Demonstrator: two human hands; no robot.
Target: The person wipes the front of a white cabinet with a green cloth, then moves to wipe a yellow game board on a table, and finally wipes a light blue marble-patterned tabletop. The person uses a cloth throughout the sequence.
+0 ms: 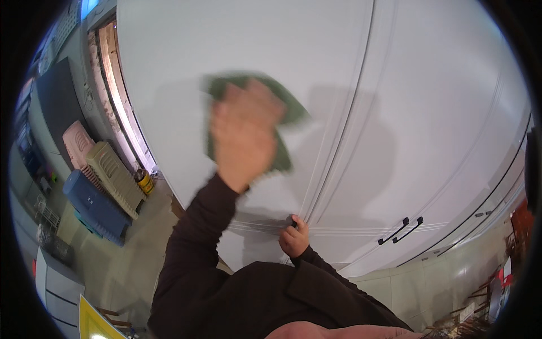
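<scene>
Blurred by motion, my left hand (pixel 243 135) presses a green cloth (pixel 292 106) to the white door panel (pixel 178 51) of a tall cabinet. The cloth sticks out around the fingers and below the palm. Lower down, my right hand (pixel 294 237) grips a dark handle (pixel 294 221) beside a vertical door seam (pixel 347 114); the fingers hide most of this handle. My shadow falls on the panels to the right of the cloth.
Two black bar handles (pixel 394 232) sit further right on the cabinet. Stacked plastic stools, pink (pixel 78 142), beige (pixel 112 173) and blue (pixel 95 203), stand on the tiled floor at left, near a yellow can (pixel 145 182). A yellow-edged board (pixel 95 320) is at lower left.
</scene>
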